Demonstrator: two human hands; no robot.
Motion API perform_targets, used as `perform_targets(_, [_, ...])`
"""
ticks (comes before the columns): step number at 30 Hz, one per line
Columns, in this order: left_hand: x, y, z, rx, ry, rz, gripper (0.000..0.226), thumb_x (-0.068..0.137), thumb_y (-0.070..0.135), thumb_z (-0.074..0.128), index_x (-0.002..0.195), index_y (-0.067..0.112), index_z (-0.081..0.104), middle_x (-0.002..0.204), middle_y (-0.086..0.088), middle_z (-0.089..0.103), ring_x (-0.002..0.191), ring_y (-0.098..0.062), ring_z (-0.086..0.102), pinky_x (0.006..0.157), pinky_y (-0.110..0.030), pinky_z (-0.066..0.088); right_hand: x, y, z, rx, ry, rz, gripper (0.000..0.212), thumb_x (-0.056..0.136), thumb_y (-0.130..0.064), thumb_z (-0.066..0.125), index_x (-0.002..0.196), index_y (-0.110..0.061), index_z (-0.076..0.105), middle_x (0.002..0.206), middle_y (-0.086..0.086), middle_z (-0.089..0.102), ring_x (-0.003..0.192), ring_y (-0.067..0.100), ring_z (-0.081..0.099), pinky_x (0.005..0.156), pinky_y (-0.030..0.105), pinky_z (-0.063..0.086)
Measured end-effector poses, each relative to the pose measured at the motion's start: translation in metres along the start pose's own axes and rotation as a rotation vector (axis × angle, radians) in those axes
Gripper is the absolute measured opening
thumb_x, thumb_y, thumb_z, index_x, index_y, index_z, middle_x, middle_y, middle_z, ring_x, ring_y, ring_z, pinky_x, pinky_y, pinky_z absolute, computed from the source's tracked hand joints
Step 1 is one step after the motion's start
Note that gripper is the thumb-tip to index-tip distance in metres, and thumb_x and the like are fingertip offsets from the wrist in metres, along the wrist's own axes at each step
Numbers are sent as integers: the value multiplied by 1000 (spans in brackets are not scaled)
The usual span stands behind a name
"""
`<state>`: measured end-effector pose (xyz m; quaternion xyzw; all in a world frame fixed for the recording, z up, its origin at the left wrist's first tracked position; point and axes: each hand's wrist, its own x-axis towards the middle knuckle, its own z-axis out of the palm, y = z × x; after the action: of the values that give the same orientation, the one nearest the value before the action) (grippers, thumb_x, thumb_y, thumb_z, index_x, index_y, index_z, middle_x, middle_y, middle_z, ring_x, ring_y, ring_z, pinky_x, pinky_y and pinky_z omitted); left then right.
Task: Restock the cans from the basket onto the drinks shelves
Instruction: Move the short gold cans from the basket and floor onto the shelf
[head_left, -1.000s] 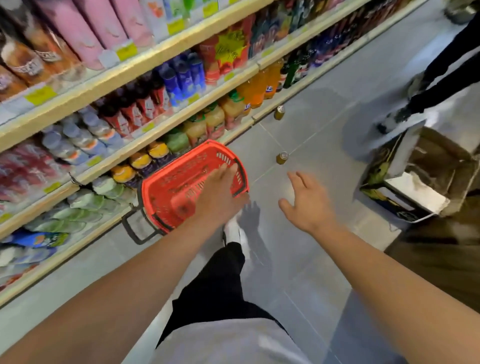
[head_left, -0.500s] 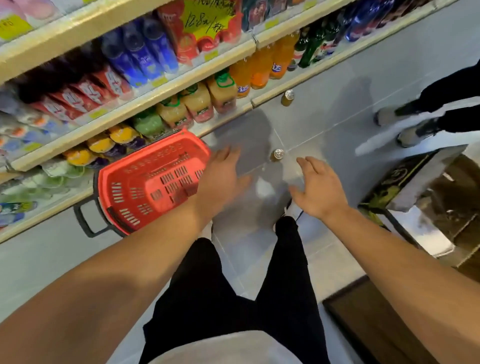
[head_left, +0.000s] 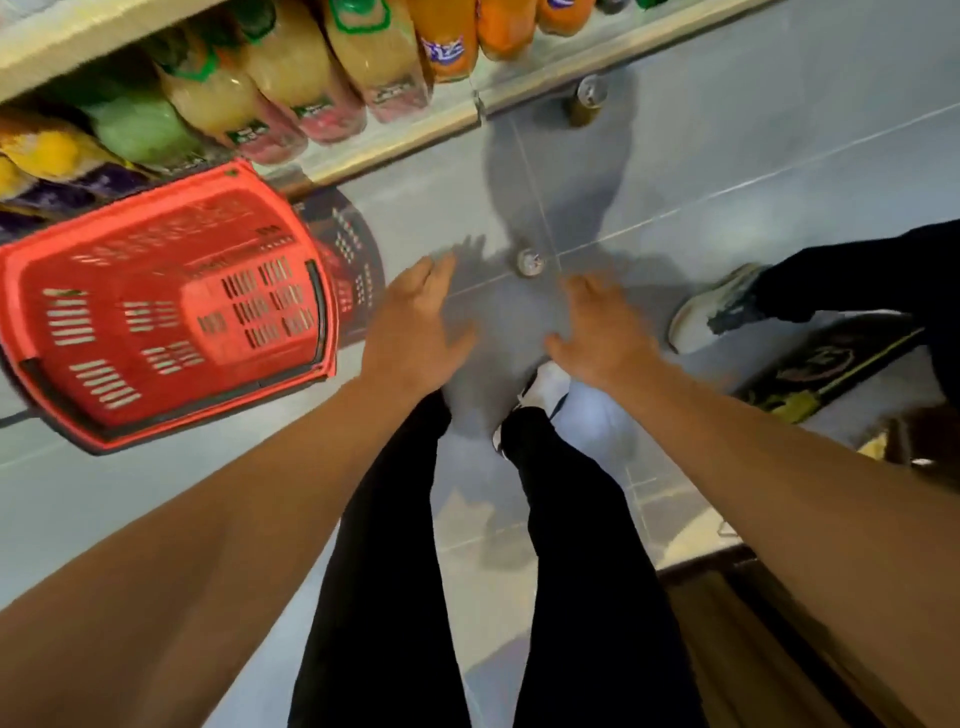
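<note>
A red plastic basket (head_left: 156, 312) stands on the grey floor at the left, against the lowest drinks shelf (head_left: 395, 137); I see no cans inside it. A small can (head_left: 530, 262) stands upright on the floor just beyond my fingertips. A second can (head_left: 589, 101) stands farther off by the shelf edge. My left hand (head_left: 415, 327) hovers to the right of the basket, fingers apart, holding nothing. My right hand (head_left: 602, 332) is stretched out just short of the near can, fingers spread and empty.
Bottles of yellow, green and orange drink (head_left: 291, 78) fill the bottom shelf. Another person's leg and white shoe (head_left: 717, 312) stand at the right. A dark printed box (head_left: 831, 364) lies on the floor beside them. My own legs (head_left: 519, 545) are below my hands.
The view has tipped down and moved closer to the floor. Both hands have dropped towards the near can, and my left hand has moved off the basket's rim to its right.
</note>
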<state>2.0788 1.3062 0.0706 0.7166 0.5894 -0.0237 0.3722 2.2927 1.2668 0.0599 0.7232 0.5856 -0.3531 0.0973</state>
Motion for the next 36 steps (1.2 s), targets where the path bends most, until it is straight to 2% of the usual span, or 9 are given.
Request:
perform_targets(4, [39, -28, 53, 5, -61, -30, 80, 80, 46, 60, 149, 14, 36, 150, -15, 40, 138, -33, 37, 114, -42, 31, 55, 24, 55, 50, -17, 38, 62, 80, -35, 64, 133, -9, 43, 129, 18, 49, 118, 40, 47, 95, 46, 42])
perform_targets(7, [67, -54, 91, -4, -81, -19, 78, 77, 43, 62, 145, 12, 40, 146, -15, 45, 134, -34, 41, 112, -40, 33, 97, 38, 94, 125, -35, 71, 69, 79, -35, 62, 138, -7, 40, 134, 19, 46, 122, 41, 44, 102, 46, 38])
perform_targets(10, [99, -77, 125, 25, -127, -31, 80, 79, 47, 59, 148, 15, 36, 150, -11, 41, 138, -31, 36, 113, -40, 31, 137, 53, 131, 170, -14, 127, 74, 80, -35, 64, 143, -9, 36, 140, 16, 42, 123, 40, 43, 104, 44, 36])
perform_targets(13, [132, -92, 155, 56, -153, -27, 76, 85, 42, 64, 150, 16, 33, 153, -8, 38, 140, -29, 33, 113, -37, 28, 173, 68, 161, 233, 18, 193, 75, 83, -36, 64, 147, -14, 32, 146, 11, 37, 126, 37, 41, 103, 41, 37])
perform_targets(17, [179, -107, 189, 65, -168, 44, 74, 85, 38, 65, 148, 15, 36, 148, -9, 44, 135, -30, 39, 110, -37, 33, 219, 85, 196, 330, 72, 247, 80, 85, -37, 65, 150, -16, 25, 152, 7, 32, 132, 34, 39, 105, 40, 36])
perform_targets(21, [222, -126, 220, 56, -183, 39, 79, 83, 41, 66, 150, 14, 34, 152, -13, 39, 140, -29, 34, 115, -36, 28, 254, 90, 226, 385, 129, 257, 83, 82, -33, 67, 151, -20, 24, 153, 5, 31, 135, 33, 37, 108, 41, 38])
perform_targets(27, [267, -156, 249, 100, -185, 77, 80, 81, 46, 64, 148, 13, 36, 148, -13, 44, 137, -31, 40, 112, -40, 34, 298, 99, 260, 438, 112, 230, 88, 80, -26, 71, 153, -19, 21, 157, 7, 24, 137, 35, 34, 114, 41, 30])
perform_targets(31, [281, -166, 250, 112, -213, 62, 81, 82, 48, 61, 150, 16, 32, 153, -10, 38, 141, -27, 34, 115, -39, 30, 314, 103, 272, 494, 157, 272, 87, 79, -19, 76, 150, -25, 27, 153, 4, 30, 134, 34, 40, 109, 43, 39])
perform_targets(36, [290, -153, 234, 188, -244, 86, 80, 84, 45, 62, 151, 16, 29, 155, -9, 35, 142, -26, 32, 115, -36, 28, 314, 108, 257, 623, 209, 310, 77, 81, -15, 75, 147, -20, 35, 147, 6, 39, 129, 26, 45, 103, 27, 38])
